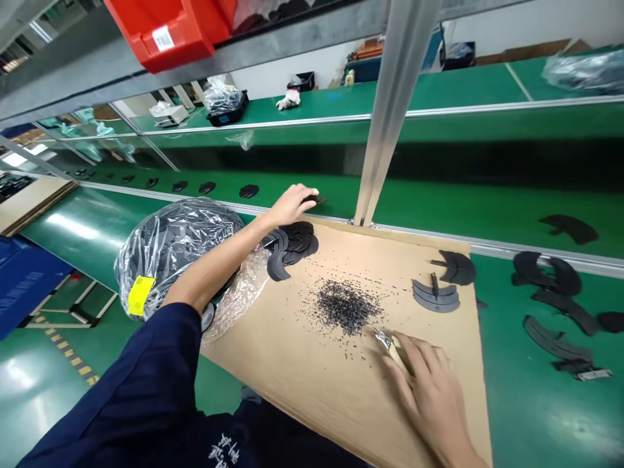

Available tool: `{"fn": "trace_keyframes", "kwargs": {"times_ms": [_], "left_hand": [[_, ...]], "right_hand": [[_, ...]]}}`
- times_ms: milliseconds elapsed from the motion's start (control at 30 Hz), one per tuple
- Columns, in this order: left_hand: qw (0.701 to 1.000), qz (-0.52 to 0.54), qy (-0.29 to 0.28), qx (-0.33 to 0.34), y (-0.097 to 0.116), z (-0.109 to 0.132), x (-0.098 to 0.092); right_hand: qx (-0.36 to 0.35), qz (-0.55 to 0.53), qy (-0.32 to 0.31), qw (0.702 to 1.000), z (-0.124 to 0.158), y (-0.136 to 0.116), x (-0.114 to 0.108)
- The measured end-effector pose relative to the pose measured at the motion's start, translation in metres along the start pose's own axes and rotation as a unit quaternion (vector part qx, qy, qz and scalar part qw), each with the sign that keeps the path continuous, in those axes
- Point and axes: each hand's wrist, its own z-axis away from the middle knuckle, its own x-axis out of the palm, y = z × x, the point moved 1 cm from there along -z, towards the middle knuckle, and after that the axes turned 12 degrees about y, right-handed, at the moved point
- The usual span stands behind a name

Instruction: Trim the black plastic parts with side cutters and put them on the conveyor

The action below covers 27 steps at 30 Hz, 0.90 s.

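Note:
My left hand (pixel 291 205) reaches over the green conveyor belt (pixel 336 192), fingers closed on a thin black plastic part (pixel 314 198). In my right hand (pixel 429 383) is a pair of nippers (pixel 390 344) with pale handles, jaws pointing at a heap of small black plastic bits (pixel 346 305). The heap lies on a brown cardboard sheet (pixel 292 351). Beneath my left forearm and wrist, a pile of curved black parts (pixel 297 240) rests at the sheet's far left. More curved parts (pixel 436 296) lie at its right side.
A clear plastic bag full of black parts (pixel 180 227) with a yellow label stands left. Several black parts (pixel 248 190) lie spaced along the belt. A metal post (pixel 390 123) rises behind the sheet. Loose black parts (pixel 560 312) lie right. A red bin (pixel 170 32) hangs overhead.

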Motion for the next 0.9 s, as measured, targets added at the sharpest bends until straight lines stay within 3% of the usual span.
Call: {"fn": "trace_keyframes", "kwargs": {"times_ms": [167, 300, 400, 500, 567, 700, 800, 900], "left_hand": [[0.996, -0.069, -0.046, -0.042, -0.03, -0.038, 0.027], [0.994, -0.083, -0.052, -0.046, -0.028, -0.032, 0.017], [0.993, -0.091, -0.061, -0.045, -0.017, -0.002, -0.011], [0.987, -0.106, -0.116, -0.039, 0.002, 0.052, -0.039], [0.978, -0.128, -0.146, -0.08, 0.016, 0.093, -0.047], [0.971, -0.125, -0.134, -0.157, 0.028, 0.148, -0.041], [0.976, -0.087, -0.096, -0.175, 0.024, 0.161, -0.035], [0.981, 0.05, -0.004, -0.19, 0.026, 0.171, -0.034]], "right_hand": [[0.005, -0.004, 0.014, 1.0, 0.002, 0.003, 0.002], [0.011, 0.035, 0.029, 0.999, 0.003, 0.006, 0.001], [0.011, 0.07, 0.025, 0.997, 0.004, 0.008, 0.001], [0.002, 0.11, 0.031, 0.993, 0.004, 0.009, 0.002], [-0.001, 0.123, 0.032, 0.992, 0.003, 0.008, 0.004], [-0.016, 0.117, 0.021, 0.993, -0.002, 0.006, 0.007], [-0.019, 0.109, 0.027, 0.993, -0.008, 0.001, 0.003], [0.001, 0.062, 0.043, 0.997, -0.016, -0.016, -0.001]]}}
